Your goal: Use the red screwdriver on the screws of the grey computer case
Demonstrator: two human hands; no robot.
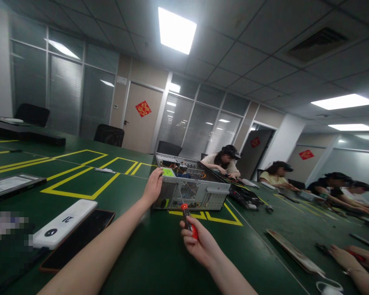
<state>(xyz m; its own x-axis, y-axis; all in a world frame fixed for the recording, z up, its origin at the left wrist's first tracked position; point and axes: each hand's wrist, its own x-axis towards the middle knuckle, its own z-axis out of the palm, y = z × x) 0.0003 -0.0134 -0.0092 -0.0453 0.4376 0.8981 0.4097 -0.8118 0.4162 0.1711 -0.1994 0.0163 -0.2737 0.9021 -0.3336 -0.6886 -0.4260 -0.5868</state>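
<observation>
An opened grey metal computer case (209, 194) lies on the green table, its rear panel towards me and its insides showing from above. My left hand (153, 186) grips its left rear corner, fingers bent over the top edge beside a yellow-green label (168, 172). In my right hand (198, 239) is a screwdriver (189, 223) with a red and black handle, held with closed fingers. Its thin shaft points up at the rear panel; whether the tip touches a screw is too small to tell.
On the left lie a white power bank (66, 223), a dark phone (80, 239) and a hard drive (15, 185). Dark cables and parts (246, 196) lie right of the case. Several people sit along the right; another person's hands (346, 258) are at the lower right, near a long pale bar (295, 252).
</observation>
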